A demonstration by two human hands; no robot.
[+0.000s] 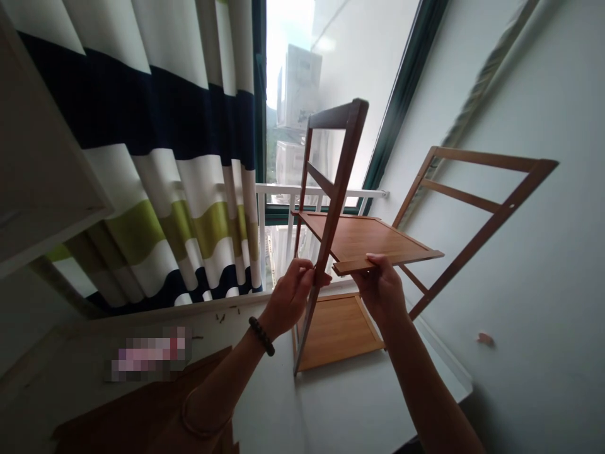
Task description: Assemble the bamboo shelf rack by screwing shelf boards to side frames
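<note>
My left hand (297, 290) is closed around the near upright of a wooden ladder-like side frame (344, 151). In my right hand (382, 287) is the near edge of a brown wooden shelf board (373, 239), thumb on top and fingers beneath. The board lies roughly level between the left frame and a second side frame (496, 208), which leans outward to the right. Its near left corner stands a little apart from the left upright. Below, a lower wooden shelf panel (338, 331) sits at the foot of the frames.
The frames stand on a white surface (350, 403) before a window (350, 63) with a white railing (321, 190). Several small screws (220, 318) lie near a blurred pink packet (149, 354). Dark wooden panels (142, 403) lie at lower left. A striped curtain (155, 120) hangs left.
</note>
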